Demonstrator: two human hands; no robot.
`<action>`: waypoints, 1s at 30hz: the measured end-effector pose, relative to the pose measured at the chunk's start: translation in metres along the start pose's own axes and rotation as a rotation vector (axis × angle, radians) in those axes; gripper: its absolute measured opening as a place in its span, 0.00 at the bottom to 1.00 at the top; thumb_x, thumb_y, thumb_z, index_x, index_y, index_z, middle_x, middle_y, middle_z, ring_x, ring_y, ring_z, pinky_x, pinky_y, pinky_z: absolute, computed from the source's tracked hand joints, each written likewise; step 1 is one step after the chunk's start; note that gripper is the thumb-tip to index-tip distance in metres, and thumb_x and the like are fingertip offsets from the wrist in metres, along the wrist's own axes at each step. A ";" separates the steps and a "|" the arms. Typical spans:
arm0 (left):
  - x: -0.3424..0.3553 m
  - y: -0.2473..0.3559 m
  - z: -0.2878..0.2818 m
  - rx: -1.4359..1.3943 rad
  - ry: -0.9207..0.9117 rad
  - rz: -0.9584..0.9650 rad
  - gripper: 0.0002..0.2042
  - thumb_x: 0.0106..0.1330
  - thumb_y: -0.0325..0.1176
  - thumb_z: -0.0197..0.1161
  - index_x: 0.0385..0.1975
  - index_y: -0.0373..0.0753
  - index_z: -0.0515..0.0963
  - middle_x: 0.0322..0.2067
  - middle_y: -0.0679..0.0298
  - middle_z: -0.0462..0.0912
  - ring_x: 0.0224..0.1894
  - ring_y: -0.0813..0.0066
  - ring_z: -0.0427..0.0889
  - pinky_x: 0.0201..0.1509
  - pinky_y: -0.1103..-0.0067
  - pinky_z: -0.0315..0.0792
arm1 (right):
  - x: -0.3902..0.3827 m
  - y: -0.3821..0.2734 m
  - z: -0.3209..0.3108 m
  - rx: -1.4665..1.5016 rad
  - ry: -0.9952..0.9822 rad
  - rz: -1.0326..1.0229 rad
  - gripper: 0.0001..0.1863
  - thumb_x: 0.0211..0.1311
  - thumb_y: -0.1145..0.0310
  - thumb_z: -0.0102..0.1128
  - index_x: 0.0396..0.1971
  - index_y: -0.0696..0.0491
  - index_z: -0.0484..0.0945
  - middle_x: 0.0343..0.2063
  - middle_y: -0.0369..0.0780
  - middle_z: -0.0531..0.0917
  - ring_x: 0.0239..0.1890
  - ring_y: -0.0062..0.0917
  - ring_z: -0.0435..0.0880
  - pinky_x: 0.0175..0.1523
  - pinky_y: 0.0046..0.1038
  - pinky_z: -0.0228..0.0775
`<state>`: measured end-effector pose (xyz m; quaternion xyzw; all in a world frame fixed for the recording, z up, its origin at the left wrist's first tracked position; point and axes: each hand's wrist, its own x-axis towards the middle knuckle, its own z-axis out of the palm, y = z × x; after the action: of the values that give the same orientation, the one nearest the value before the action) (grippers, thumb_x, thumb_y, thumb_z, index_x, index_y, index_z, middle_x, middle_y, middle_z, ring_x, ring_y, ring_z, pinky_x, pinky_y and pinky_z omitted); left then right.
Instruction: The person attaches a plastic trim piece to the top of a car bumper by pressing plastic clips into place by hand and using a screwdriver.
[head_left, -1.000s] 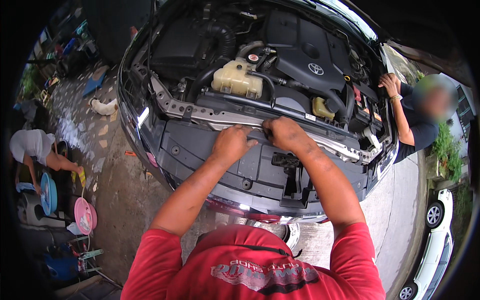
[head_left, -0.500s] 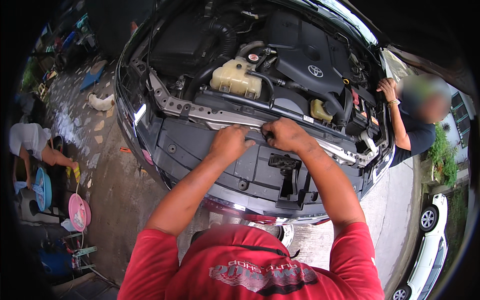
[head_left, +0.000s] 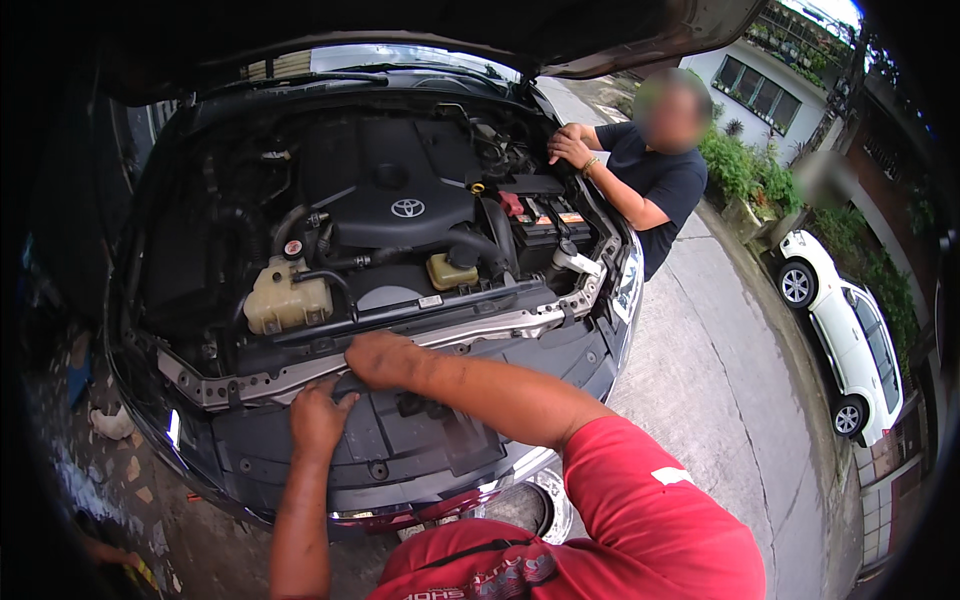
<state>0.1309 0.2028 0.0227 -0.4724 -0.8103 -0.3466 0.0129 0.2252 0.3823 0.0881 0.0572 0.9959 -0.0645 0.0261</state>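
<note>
Both of my hands are at the front of a car's engine bay, where a silver metal crossbar (head_left: 500,328) meets a black plastic radiator cover (head_left: 270,437). My left hand (head_left: 318,412) rests at the cover's rear edge, its fingertips at the bar and its thumb held apart. Just beyond and to the right, my right hand (head_left: 382,358) is closed with curled fingers pressed down at the bar. Whatever its fingertips hold is hidden beneath them. A dark rounded shape on the cover shows between the two hands.
A yellowed coolant reservoir (head_left: 288,297), an engine cover (head_left: 390,190) and a battery (head_left: 550,228) lie behind the crossbar. The raised hood (head_left: 400,35) hangs overhead. A person in a dark shirt (head_left: 665,185) leans on the right fender. A white car (head_left: 850,330) is parked farther right.
The view has swung to the right, so the car sits farther left in it. My hands stay near the crossbar, the right one now slightly beyond the left.
</note>
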 end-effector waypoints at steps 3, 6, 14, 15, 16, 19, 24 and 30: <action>0.000 -0.002 0.001 0.005 0.011 0.010 0.24 0.53 0.38 0.85 0.50 0.35 0.90 0.44 0.43 0.91 0.50 0.43 0.90 0.57 0.59 0.82 | -0.001 -0.005 0.004 -0.017 0.008 0.023 0.12 0.58 0.72 0.67 0.39 0.61 0.92 0.41 0.56 0.91 0.49 0.50 0.92 0.55 0.45 0.85; -0.002 0.002 -0.002 0.000 -0.002 -0.022 0.24 0.53 0.38 0.85 0.50 0.35 0.90 0.44 0.43 0.91 0.50 0.43 0.89 0.58 0.59 0.82 | -0.003 -0.005 0.002 0.020 0.008 0.009 0.11 0.58 0.73 0.67 0.38 0.61 0.92 0.41 0.57 0.91 0.49 0.50 0.92 0.56 0.45 0.85; 0.003 0.003 -0.002 0.009 -0.007 0.021 0.24 0.55 0.38 0.84 0.50 0.33 0.90 0.45 0.43 0.91 0.50 0.42 0.89 0.58 0.60 0.82 | 0.006 0.022 -0.002 0.171 -0.086 0.002 0.10 0.58 0.75 0.66 0.38 0.58 0.92 0.42 0.55 0.91 0.51 0.52 0.90 0.59 0.45 0.82; 0.002 0.003 -0.002 0.018 -0.018 0.013 0.24 0.56 0.39 0.84 0.51 0.34 0.89 0.46 0.43 0.90 0.51 0.43 0.90 0.58 0.60 0.82 | 0.006 0.021 -0.003 0.185 -0.070 0.006 0.11 0.58 0.75 0.66 0.39 0.57 0.92 0.42 0.55 0.91 0.51 0.52 0.90 0.60 0.45 0.82; 0.003 0.003 -0.003 0.026 -0.027 0.005 0.24 0.57 0.39 0.83 0.51 0.34 0.89 0.47 0.43 0.90 0.51 0.44 0.90 0.59 0.60 0.83 | 0.003 0.021 -0.003 0.198 -0.054 0.010 0.11 0.59 0.75 0.65 0.40 0.56 0.92 0.42 0.55 0.91 0.51 0.52 0.90 0.60 0.46 0.81; -0.002 0.000 -0.005 0.045 -0.008 -0.013 0.25 0.55 0.39 0.85 0.51 0.34 0.89 0.43 0.44 0.91 0.49 0.44 0.90 0.57 0.60 0.82 | -0.004 0.016 0.000 0.203 0.009 0.016 0.12 0.60 0.74 0.65 0.42 0.56 0.91 0.41 0.55 0.90 0.51 0.52 0.89 0.60 0.46 0.81; 0.002 -0.002 0.000 0.028 -0.032 -0.025 0.25 0.56 0.42 0.84 0.51 0.36 0.90 0.45 0.46 0.91 0.49 0.45 0.90 0.56 0.60 0.83 | -0.006 0.029 0.004 0.229 -0.027 0.010 0.07 0.63 0.72 0.66 0.40 0.52 0.88 0.36 0.51 0.90 0.45 0.52 0.90 0.53 0.48 0.81; 0.002 0.004 -0.008 0.011 -0.105 -0.066 0.22 0.59 0.42 0.81 0.51 0.39 0.90 0.45 0.47 0.91 0.49 0.45 0.90 0.57 0.59 0.83 | -0.019 0.027 0.009 0.250 0.039 0.041 0.11 0.62 0.79 0.67 0.43 0.53 0.87 0.41 0.47 0.91 0.47 0.46 0.91 0.54 0.42 0.82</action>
<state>0.1303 0.2016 0.0316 -0.4630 -0.8268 -0.3171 -0.0386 0.2476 0.4059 0.0774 0.0816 0.9790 -0.1867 0.0005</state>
